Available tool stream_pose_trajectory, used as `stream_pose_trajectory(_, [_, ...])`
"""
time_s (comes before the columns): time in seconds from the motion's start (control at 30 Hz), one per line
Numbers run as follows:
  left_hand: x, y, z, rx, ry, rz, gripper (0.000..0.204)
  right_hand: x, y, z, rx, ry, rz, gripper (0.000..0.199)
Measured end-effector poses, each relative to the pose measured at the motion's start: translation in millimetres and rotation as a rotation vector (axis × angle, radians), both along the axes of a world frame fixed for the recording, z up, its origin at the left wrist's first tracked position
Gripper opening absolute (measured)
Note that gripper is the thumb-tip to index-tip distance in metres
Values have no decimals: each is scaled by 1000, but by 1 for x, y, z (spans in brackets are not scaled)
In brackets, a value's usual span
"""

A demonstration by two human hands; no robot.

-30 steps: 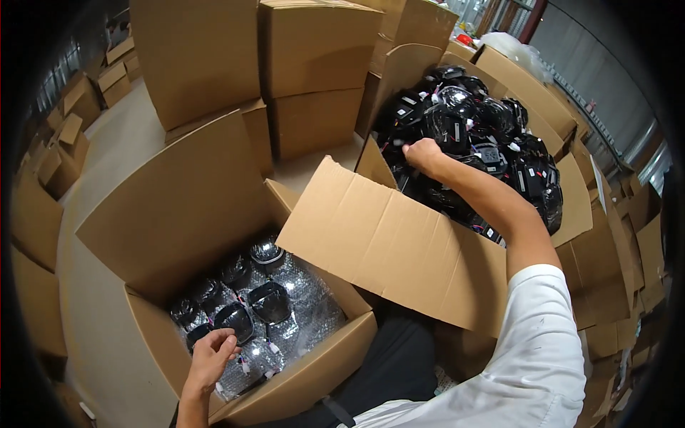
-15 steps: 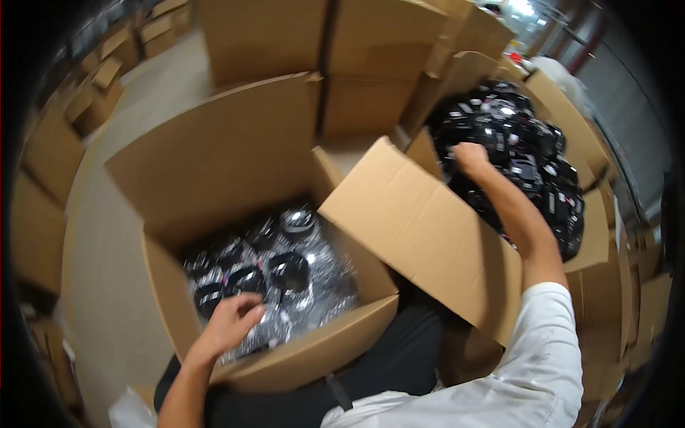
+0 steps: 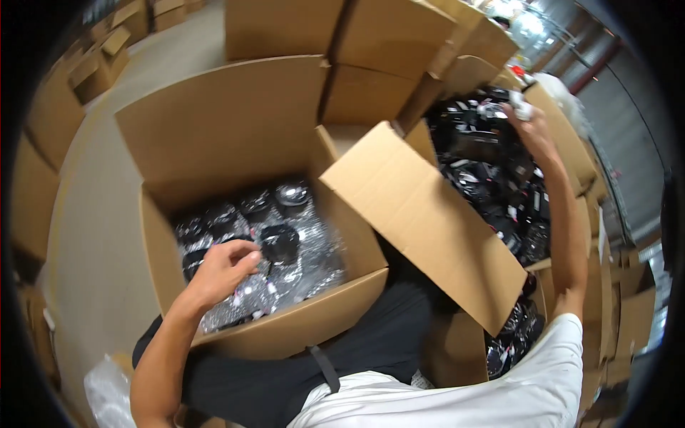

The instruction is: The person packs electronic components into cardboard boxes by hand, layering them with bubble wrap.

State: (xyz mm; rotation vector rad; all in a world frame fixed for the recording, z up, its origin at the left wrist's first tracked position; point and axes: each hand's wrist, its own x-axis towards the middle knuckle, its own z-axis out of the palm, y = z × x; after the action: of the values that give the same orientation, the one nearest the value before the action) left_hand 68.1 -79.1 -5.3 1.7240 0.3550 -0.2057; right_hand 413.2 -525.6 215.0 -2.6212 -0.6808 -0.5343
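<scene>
An open cardboard box (image 3: 285,342) stands in front of me, lined with clear bubble wrap (image 3: 307,264). On the wrap lie several glossy black rounded items in clear plastic, one a black cup-shaped piece (image 3: 280,245). My left hand (image 3: 222,272) hovers over the left part of this box, fingers loosely bent and thumb apart, with nothing visible in it. To the far right, my right hand (image 3: 531,132) is over a second carton heaped with black plastic-wrapped items (image 3: 485,175). Its fingers are closed on a small white item (image 3: 521,105), too blurred to name.
A raised cardboard flap (image 3: 428,221) slopes between the two boxes. Tall cartons (image 3: 278,32) stand behind. More black wrapped pieces (image 3: 514,339) show below the flap. Clear plastic wrap (image 3: 107,392) lies at lower left, and several boxes (image 3: 107,57) line the far left.
My right hand has moved up and farther right across the heap, and a white item now shows at its fingers. My left hand stays over the near box, its fingers closer to the thumb.
</scene>
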Motion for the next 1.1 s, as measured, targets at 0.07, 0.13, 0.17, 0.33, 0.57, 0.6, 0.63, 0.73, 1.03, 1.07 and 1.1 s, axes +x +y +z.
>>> stream_pose_trajectory(0.07, [1,3,1,-65,-94,43,32,-50,55,14,22,90,181,35])
stream_pose_trajectory(0.13, [5,-5,18,-84,-247,125,32,-85,98,10,61,235,341,27])
stream_pose_trajectory(0.17, [7,-7,23,-65,-343,129,34,-106,121,8,59,278,464,23])
stream_pose_trajectory(0.33, [14,-11,38,179,-735,145,71,-173,222,-53,27,566,727,12])
stream_pose_trajectory(0.57, [-9,24,8,426,-955,84,33,-236,348,-127,68,79,1299,21])
stream_pose_trajectory(0.6, [-15,25,15,199,-646,122,26,-235,355,-130,74,88,1309,19])
stream_pose_trajectory(0.63, [-18,34,-5,-162,-733,141,23,-239,366,-130,67,104,1351,19])
stream_pose_trajectory(0.73, [-21,32,-8,-211,-721,253,21,-240,381,-131,63,257,1366,20])
stream_pose_trajectory(1.03, [-26,30,6,-646,-352,539,26,-151,334,-142,503,1262,1222,72])
stream_pose_trajectory(1.07, [-27,34,11,-708,-337,563,27,-134,320,-150,702,1405,1176,71])
stream_pose_trajectory(1.1, [-31,44,7,-730,-338,606,28,-141,308,-155,812,1431,1081,90])
